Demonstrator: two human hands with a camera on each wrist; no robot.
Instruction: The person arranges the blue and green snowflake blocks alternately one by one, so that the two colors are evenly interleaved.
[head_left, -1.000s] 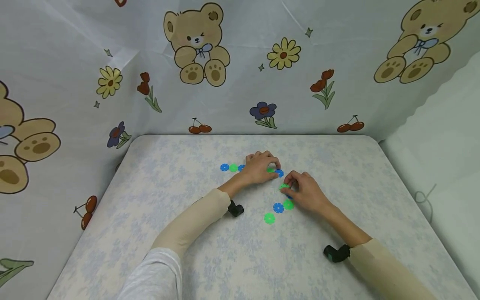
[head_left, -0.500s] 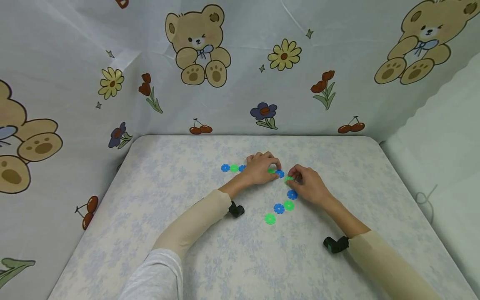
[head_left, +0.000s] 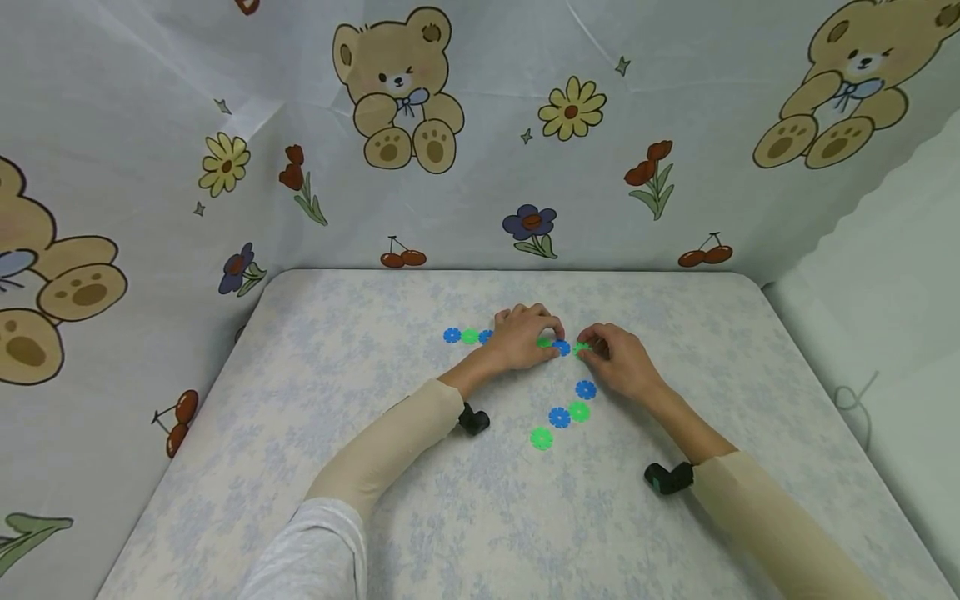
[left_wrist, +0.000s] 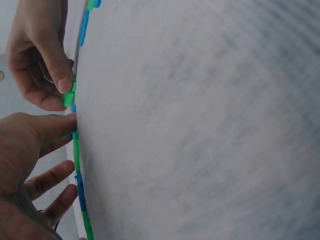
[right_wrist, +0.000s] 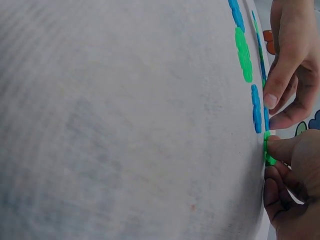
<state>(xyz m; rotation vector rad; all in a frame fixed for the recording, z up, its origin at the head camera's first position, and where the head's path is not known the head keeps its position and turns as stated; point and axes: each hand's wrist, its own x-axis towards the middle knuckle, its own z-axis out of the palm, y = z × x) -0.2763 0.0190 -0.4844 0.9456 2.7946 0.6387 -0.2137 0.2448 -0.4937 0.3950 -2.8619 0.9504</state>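
Note:
My left hand (head_left: pixel 521 337) reaches over a row of notched plastic discs at the table's far middle. Its thumb and forefinger pinch the edge of a blue notched disc (head_left: pixel 562 347) at the row's right end. Beside it, my right hand (head_left: pixel 621 360) pinches a green notched disc (head_left: pixel 581 350) between thumb and fingers, tilted in the left wrist view and close to the blue one. A green disc (head_left: pixel 544 342) shows under the left hand's arch. At the row's left end lie a blue disc (head_left: pixel 452 335) and a green disc (head_left: pixel 469 336); the hand hides the row's middle.
Nearer me, a blue disc (head_left: pixel 586 389) lies apart, with a green disc (head_left: pixel 579 411), another blue disc (head_left: pixel 559 417) and a green disc (head_left: pixel 542 438) curving toward the front. The patterned tabletop (head_left: pixel 375 350) meets a bear-printed curtain (head_left: pixel 465 200) behind.
My right hand has carried the green disc up and away from the near blue disc, uncovering it, to beside the left hand's blue disc. The left hand has stayed in place.

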